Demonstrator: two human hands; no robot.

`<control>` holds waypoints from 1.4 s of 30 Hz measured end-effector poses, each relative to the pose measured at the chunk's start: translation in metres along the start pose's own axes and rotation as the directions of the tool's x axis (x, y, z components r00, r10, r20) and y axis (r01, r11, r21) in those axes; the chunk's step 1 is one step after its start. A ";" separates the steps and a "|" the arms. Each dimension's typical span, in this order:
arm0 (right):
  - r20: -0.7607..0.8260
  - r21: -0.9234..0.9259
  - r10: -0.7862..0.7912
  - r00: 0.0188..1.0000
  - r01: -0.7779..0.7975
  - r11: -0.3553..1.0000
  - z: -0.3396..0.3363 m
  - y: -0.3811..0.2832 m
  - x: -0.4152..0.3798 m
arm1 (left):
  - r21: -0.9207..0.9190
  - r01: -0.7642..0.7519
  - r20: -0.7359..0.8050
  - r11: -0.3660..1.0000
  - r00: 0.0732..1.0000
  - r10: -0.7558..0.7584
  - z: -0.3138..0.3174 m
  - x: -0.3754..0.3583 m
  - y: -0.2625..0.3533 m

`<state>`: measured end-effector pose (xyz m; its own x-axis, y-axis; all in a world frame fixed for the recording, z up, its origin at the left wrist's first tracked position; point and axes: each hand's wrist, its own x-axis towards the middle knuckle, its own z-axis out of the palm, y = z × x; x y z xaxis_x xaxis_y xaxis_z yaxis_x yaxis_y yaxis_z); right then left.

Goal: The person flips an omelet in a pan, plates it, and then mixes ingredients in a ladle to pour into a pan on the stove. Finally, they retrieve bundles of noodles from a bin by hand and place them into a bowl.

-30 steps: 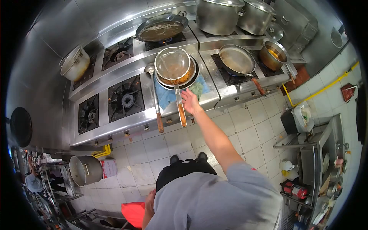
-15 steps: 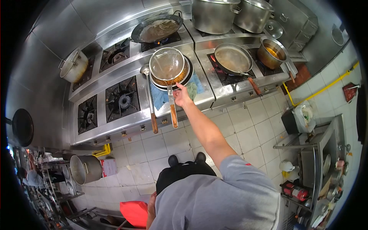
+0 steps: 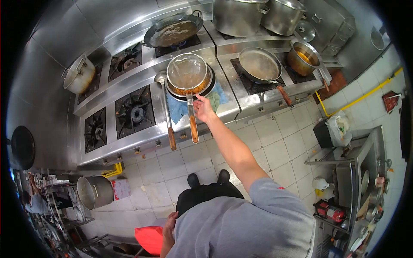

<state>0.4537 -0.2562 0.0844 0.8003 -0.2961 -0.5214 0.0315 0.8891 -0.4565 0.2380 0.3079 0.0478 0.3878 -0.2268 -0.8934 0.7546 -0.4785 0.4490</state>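
Observation:
My right hand [image 3: 204, 107] reaches to the handle of a fine-mesh strainer [image 3: 188, 72], beside its metal shaft. Its thumb and fingers are apart; no closed grip shows. The strainer rests over a bowl [image 3: 214, 82] with orange-brown contents, its wooden-ended handle pointing toward me. Under the bowl lie a blue cloth [image 3: 176, 109] and a greenish cloth [image 3: 214, 100]. A long-handled ladle [image 3: 167, 109] lies left of the bowl. My left hand [image 3: 169, 225] is low by my waist, near a red item [image 3: 149, 240]; its fingers are partly hidden.
A wok [image 3: 172, 34] with liquid sits behind the bowl. Right are a frying pan [image 3: 260, 66] with cloudy liquid and a saucepan [image 3: 304, 60] of orange liquid. Bare burners [image 3: 135, 112] lie left. Large pots [image 3: 236, 19] stand at the back, a rack [image 3: 357, 180] on the right.
My right hand has drawn slightly down and left, its thumb away from the bowl rim. My left hand shows a little more. The view has shifted slightly; the strainer stays on the bowl.

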 end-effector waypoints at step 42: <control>-0.927 0.356 0.375 0.029 0.387 0.851 -0.020 0.859 -0.365 | 0.485 -0.062 0.275 0.872 -0.936 -0.219 0.075 -0.362 0.174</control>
<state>0.1767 0.6087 -0.1313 -0.5196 0.0011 -0.8544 0.5495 0.7662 -0.3331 0.1890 0.2430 0.4477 -0.6740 0.0843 0.7339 0.3776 -0.8146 0.4403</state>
